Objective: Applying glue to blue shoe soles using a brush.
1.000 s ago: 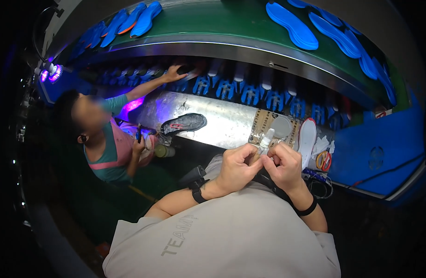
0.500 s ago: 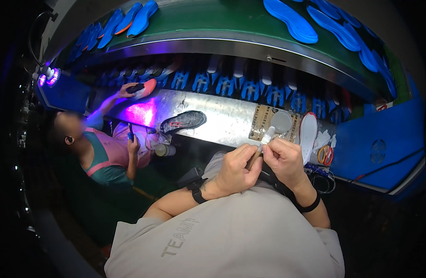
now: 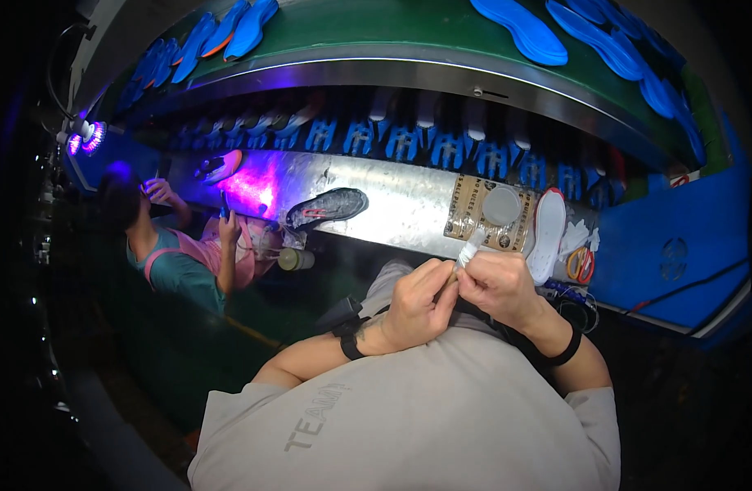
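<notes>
In front of my chest my left hand (image 3: 423,303) and right hand (image 3: 500,286) meet, thumbs and fingertips pinched close together. Both grip a slim stick with a white wrapped tip (image 3: 472,245), which points up toward the bench. Most of its shaft is hidden by the fingers. Just beyond the tip lies a printed brown cardboard piece (image 3: 463,214) bearing a round translucent dish (image 3: 502,204). To the right of the dish rests a white shoe sole with a red edge (image 3: 548,236). Scissors with orange and red handles (image 3: 580,264) and crumpled white tissue (image 3: 576,236) lie beside it.
A dark shoe upper (image 3: 327,208) lies on the metal bench (image 3: 405,204). At left a co-worker (image 3: 180,262) sits near an orange-toed shoe (image 3: 223,166) under purple lamps (image 3: 88,137). Beyond the bench, shoes hang on blue holders (image 3: 402,141); blue soles (image 3: 523,33) ride a green belt above.
The co-worker has let go of the orange-toed shoe, now on the bench, and drawn that hand back toward their head. My hands stay together; my fingers have closed further over the stick.
</notes>
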Available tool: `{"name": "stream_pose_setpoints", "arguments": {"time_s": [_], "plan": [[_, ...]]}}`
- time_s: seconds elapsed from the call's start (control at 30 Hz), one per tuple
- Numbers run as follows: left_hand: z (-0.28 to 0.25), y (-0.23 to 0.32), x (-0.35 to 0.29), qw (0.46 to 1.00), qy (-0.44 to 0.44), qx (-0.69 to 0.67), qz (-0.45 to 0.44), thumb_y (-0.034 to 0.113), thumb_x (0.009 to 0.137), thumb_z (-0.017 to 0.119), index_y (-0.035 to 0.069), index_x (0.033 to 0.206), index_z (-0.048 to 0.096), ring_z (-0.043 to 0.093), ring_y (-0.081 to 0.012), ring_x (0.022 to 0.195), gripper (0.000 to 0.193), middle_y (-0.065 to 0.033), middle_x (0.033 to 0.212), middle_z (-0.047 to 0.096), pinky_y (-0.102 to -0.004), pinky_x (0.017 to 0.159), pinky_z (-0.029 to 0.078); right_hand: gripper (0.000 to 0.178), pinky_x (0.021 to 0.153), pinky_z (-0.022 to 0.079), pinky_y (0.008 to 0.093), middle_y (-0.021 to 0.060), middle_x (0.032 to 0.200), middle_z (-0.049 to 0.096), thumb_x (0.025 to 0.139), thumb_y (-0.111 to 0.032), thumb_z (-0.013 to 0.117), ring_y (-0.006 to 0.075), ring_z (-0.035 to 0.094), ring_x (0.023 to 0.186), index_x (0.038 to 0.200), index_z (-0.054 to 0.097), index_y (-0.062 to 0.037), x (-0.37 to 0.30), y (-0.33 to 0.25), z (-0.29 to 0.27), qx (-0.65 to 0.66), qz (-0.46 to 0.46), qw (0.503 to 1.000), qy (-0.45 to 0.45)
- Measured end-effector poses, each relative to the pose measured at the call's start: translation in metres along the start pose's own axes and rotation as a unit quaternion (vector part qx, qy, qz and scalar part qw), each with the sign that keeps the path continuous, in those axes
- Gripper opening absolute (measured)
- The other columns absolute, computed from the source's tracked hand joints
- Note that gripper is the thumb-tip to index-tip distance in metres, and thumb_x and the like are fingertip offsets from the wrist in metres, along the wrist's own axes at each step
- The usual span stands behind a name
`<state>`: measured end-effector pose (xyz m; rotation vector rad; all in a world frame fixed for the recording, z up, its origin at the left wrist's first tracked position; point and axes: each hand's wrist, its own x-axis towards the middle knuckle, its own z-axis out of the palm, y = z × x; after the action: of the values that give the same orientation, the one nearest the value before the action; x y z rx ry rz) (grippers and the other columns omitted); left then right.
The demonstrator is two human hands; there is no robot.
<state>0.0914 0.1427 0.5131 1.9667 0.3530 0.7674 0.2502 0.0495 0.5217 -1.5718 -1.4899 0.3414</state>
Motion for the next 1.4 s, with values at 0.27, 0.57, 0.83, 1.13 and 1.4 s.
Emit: {"name": "stream_pose_setpoints", "arguments": {"time_s": [0.27,0.57,0.83,1.13,1.4], "plan": [[0.004,-0.016,0.014,0.986,-0.006,-0.123,-0.111,0.001,0.098,0.063,-0.008,0.112,0.068,0.056,-0.0088,0.061,0.018,-0.0058,0.077,0.064,-0.0249,0.054,0.045,0.018,0.054,0.046,0.0387,0.0149,0.068,0.059,0.094,-0.008,0.067,0.0293,0.06,0.058,0.078,0.063,0.0008,0.001,0.008,0.004,0.056,0.127,0.99,0.036],[-0.01,-0.019,0.013,0.943,-0.068,-0.249,-0.21,0.012,0.108,0.051,-0.007,0.122,0.065,0.055,-0.0072,0.06,0.027,-0.0018,0.075,0.061,-0.0224,0.053,0.044,0.04,0.087,0.054,0.0506,0.0257,0.107,0.065,0.094,-0.029,0.067,0.0442,0.065,0.102,0.112,0.064,0.0059,-0.086,0.163,-0.023,-0.347,0.392,0.852,-0.029],[-0.021,-0.022,0.019,0.786,-0.101,-0.52,-0.319,0.022,0.11,0.044,-0.01,0.125,0.056,0.047,-0.012,0.062,0.037,-0.0042,0.074,0.05,-0.0262,0.058,0.042,0.054,0.099,0.051,0.0513,0.0281,0.116,0.061,0.093,-0.038,0.066,0.0451,0.061,0.114,0.12,0.061,0.0088,-0.171,0.249,0.008,-0.325,0.521,0.785,-0.078],[-0.027,-0.034,0.049,0.771,0.007,-0.561,-0.301,0.017,0.106,0.057,0.002,0.126,0.061,0.066,-0.0239,0.11,0.025,-0.0171,0.126,0.068,-0.0364,0.096,0.052,0.069,0.088,0.049,0.0501,0.0216,0.12,0.06,0.08,-0.007,0.077,0.0423,0.061,0.105,0.144,0.051,-0.0024,-0.067,0.103,-0.014,-0.235,0.181,0.952,0.076],[-0.036,-0.045,0.076,0.804,-0.02,-0.487,-0.341,0.019,0.106,0.06,-0.001,0.119,0.064,0.067,-0.0197,0.111,0.024,-0.014,0.119,0.071,-0.0338,0.099,0.053,0.06,0.068,0.047,0.0417,0.0106,0.108,0.06,0.078,-0.015,0.082,0.0278,0.06,0.084,0.133,0.06,-0.0056,0.026,0.009,0.027,-0.236,-0.156,0.956,0.074]]}}
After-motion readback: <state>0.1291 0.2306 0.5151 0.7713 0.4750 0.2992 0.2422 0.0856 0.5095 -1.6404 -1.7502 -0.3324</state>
